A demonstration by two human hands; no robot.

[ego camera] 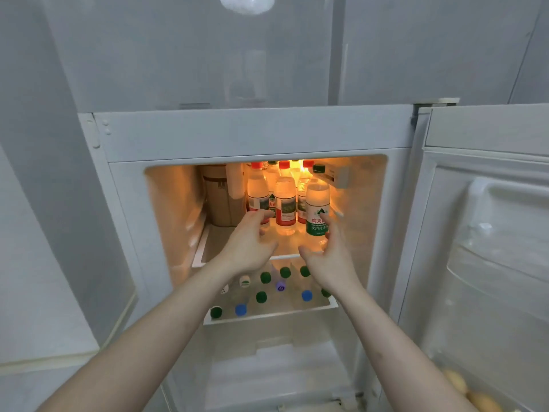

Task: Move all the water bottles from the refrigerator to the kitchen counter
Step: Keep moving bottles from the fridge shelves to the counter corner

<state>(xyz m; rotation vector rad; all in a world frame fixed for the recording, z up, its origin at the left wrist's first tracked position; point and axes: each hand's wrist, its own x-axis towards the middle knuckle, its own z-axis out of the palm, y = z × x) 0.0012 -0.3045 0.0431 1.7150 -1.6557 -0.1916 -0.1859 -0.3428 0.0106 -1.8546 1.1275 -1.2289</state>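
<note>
The open refrigerator (249, 138) holds several water bottles standing on its lit upper shelf. A red-capped bottle with a red label (285, 200) stands in the middle and a green-capped bottle with a green label (317, 203) at the front right. My left hand (249, 242) reaches in with spread fingers, its fingertips at the base of the leftmost red-capped bottle (257, 191). My right hand (326, 260) is cupped loosely beside the green-label bottle, fingers on its right side and thumb below it, not closed round it. More bottles (264, 277) with green, blue and white caps stand on the lower shelf.
A tan container (217, 197) stands at the left of the upper shelf. The refrigerator door (487, 233) hangs open at the right, with yellow round items (475, 394) in its bottom pocket. A white drawer (276, 367) sits under the lower shelf. Grey wall panels flank the left side.
</note>
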